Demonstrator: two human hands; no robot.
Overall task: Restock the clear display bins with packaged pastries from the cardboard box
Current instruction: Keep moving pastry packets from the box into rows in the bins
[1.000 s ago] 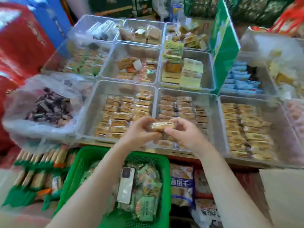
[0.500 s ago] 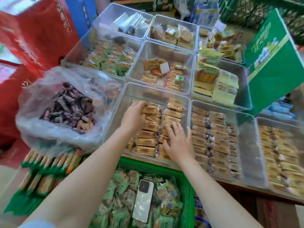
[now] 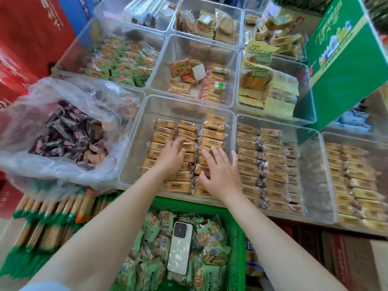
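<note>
A clear display bin (image 3: pixel 137 141) in the front row holds three columns of tan packaged pastries (image 3: pixel 212 131). My left hand (image 3: pixel 171 155) lies palm down on the middle column, fingers curled over a packet; I cannot tell whether it grips it. My right hand (image 3: pixel 220 175) rests flat on the right column, fingers spread, holding nothing. Next to it on the right, a second clear bin (image 3: pixel 310 164) holds similar pastries (image 3: pixel 262 164), and a third bin (image 3: pixel 352 179) stands at the far right. No cardboard box is clearly in view.
A green basket (image 3: pixel 237 238) below my arms holds green snack packets and a white phone (image 3: pixel 180 248). A plastic bag of dark sweets (image 3: pixel 67 133) sits left. Further bins fill the back rows. A green carton (image 3: pixel 344 59) stands right, red cartons (image 3: pixel 27 38) left.
Both hands held one pastry packet in front of the bins, then moved into the front bin. The left hand set the packet on the middle column; both hands now lie on the rows.
</note>
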